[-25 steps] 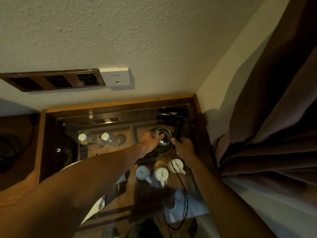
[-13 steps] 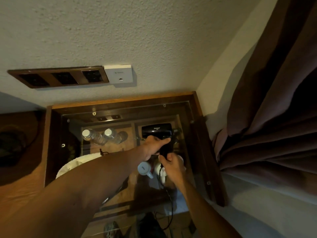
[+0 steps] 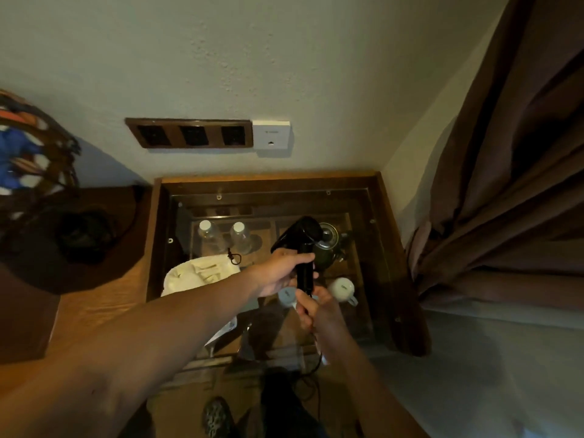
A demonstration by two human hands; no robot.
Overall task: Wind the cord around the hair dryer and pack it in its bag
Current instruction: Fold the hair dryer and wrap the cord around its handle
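Dim, warm room light. The wall (image 3: pixel 284 58) catches the most of it. Soft shadows lie under the socket plate (image 3: pixel 189 133) and left of the table (image 3: pixel 384 197). The glass top reflects faintly. Edges bend and the left corner smears; the curtain (image 3: pixel 512 184) sinks into murk.

two bottles (image 3: pixel 210 235), two cups (image 3: pixel 343 287); one hair dryer (image 3: pixel 303 248)

Two bare forearms without sleeves, dark trousers (image 3: pixel 284 403), patterned shoe (image 3: pixel 216 417)
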